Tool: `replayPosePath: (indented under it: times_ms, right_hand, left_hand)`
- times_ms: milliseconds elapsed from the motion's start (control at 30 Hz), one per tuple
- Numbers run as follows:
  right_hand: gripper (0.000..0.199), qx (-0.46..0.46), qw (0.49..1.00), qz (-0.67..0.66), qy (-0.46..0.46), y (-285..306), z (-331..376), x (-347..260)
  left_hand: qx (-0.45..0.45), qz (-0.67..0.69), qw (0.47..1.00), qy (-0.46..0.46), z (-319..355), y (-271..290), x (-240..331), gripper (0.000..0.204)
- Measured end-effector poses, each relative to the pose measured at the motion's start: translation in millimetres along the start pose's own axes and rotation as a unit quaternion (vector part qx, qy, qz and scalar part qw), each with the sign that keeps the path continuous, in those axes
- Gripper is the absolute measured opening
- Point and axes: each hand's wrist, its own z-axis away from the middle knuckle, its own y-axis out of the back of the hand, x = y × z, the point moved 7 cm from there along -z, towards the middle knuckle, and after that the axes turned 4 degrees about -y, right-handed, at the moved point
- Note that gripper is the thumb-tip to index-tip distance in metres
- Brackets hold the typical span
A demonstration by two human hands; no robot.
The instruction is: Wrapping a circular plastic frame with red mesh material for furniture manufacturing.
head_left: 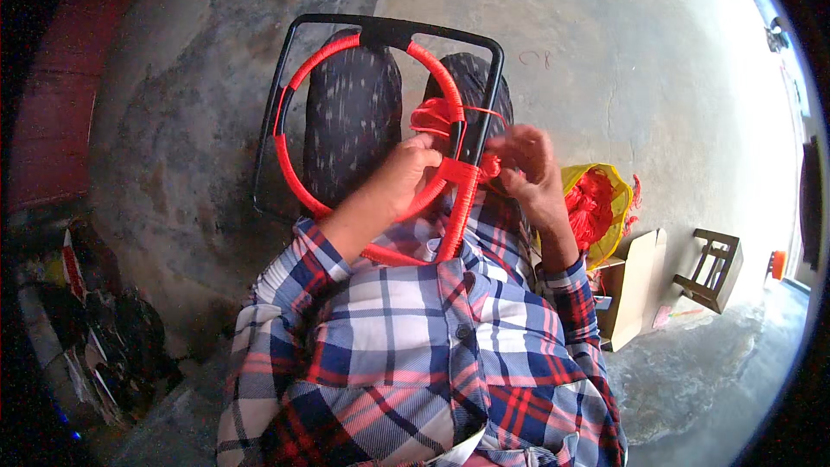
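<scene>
A black metal frame point(385, 33) rests on my lap, roughly rectangular with a round ring point(441, 73) set inside. Glossy red cord is wound around much of the ring and along the near part of the frame's right side; short stretches stay black. My left hand point(402, 177) is closed at the ring's right side, thumb on top, where ring and frame meet. Beside that thumb lies a loose bundle of red cord point(430, 116). My right hand point(532, 169), slightly blurred, has curled fingers just outside the frame's right bar, with a strand of cord running to them.
At my right stands a yellow bag point(624, 199) filled with red cord point(590, 207). Past it are an open cardboard box point(635, 290) and a small wooden stool point(713, 272). Dark clutter point(108, 337) lies at the lower left on the concrete floor point(216, 104).
</scene>
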Motion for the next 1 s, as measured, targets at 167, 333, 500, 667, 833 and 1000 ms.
replayPosePath:
  times_ms: [167,333,500,667,833,1000]
  right_hand:
    - [0.049,-0.034,0.963,0.267,0.017,-11.7,-3.1,-6.3]
    - [0.042,-0.029,0.983,0.177,-0.045,-4.6,-5.0,9.4]
    - [0.027,0.047,0.96,-0.272,-0.041,50.3,-1.7,23.2]
    - [0.034,0.061,0.936,-0.329,0.111,126.2,39.3,-19.7]
    - [0.034,0.013,0.911,-0.396,0.118,174.4,67.7,-53.6]
    - [0.026,0.314,0.947,-0.068,0.01,106.5,48.1,-36.5]
  left_hand:
    - [-0.014,-0.021,0.999,0.02,0.2,-6.0,0.6,0.041]
    - [-0.007,-0.024,1.0,0.011,-1.0,-1.8,-0.5,0.036]
    - [-0.05,0.002,0.998,0.034,-4.2,-0.9,-6.3,0.033]
    - [-0.037,-0.008,0.999,0.006,0.5,-0.1,-0.7,0.033]
    - [-0.036,-0.009,0.999,-0.021,5.4,-4.2,9.3,0.039]
    - [-0.068,-0.081,0.994,-0.032,6.8,-21.0,14.6,0.038]
